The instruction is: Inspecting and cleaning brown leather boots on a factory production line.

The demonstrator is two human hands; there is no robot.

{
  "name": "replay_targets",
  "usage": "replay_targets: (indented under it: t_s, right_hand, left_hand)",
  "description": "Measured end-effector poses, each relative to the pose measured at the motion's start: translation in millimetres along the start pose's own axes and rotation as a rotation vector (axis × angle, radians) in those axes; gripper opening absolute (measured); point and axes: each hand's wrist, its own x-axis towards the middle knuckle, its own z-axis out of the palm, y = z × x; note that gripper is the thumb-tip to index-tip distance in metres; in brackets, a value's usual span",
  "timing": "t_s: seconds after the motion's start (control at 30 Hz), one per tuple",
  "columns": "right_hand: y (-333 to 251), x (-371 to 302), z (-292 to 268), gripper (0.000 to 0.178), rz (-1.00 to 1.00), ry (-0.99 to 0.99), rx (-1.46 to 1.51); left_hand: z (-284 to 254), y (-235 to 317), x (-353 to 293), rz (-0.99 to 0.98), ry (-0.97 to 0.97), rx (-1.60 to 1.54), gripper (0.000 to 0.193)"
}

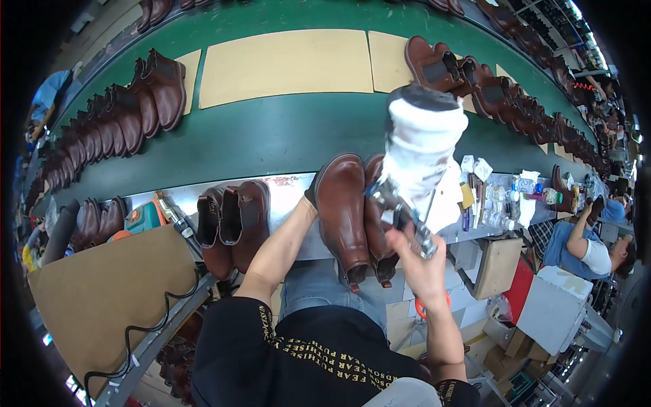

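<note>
Two glossy brown ankle boots stand side by side in front of me, toes pointing away: a left boot (pixel 342 203) and a partly covered right boot (pixel 377 234). My left hand (pixel 311 195) is against the left boot's toe, dark at the wrist, its fingers hidden behind the leather. Closed around a metal spray gun (pixel 397 203) is my right hand (pixel 422 261), above the right boot. The gun's large white cup (pixel 424 142) looks wrapped and stained, with a dark top. Left of my arm, another pair of brown boots (pixel 237 220) stands on the metal bench edge.
Rows of brown boots (pixel 156 91) line the green bench (pixel 271 129) on both sides, around tan boards (pixel 288 64). Small bottles (pixel 498 207) and pens stand at right. A brown board (pixel 115 298) with a black cable lies at left. Another person (pixel 583 251) sits far right.
</note>
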Motion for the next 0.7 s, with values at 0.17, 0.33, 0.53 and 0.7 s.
replay_targets:
  t_s: [0.17,0.33,0.53,0.7]
  right_hand:
    - [6,-25,-24,0.017,0.135,0.079,-0.14]
    - [13,-46,-9,0.016,0.043,0.03,0.155]
    - [40,-19,27,0.013,0.074,0.195,0.351]
    - [47,-52,18,0.013,0.089,0.229,0.405]
  left_hand:
    - [3,10,2,-0.148,0.069,-0.376,0.029]
    - [-23,-25,3,-0.124,-0.014,-0.24,0.03]
    - [-65,-52,3,-0.317,0.188,-0.478,0.032]
    - [-48,-37,1,-0.248,0.23,-0.125,0.03]
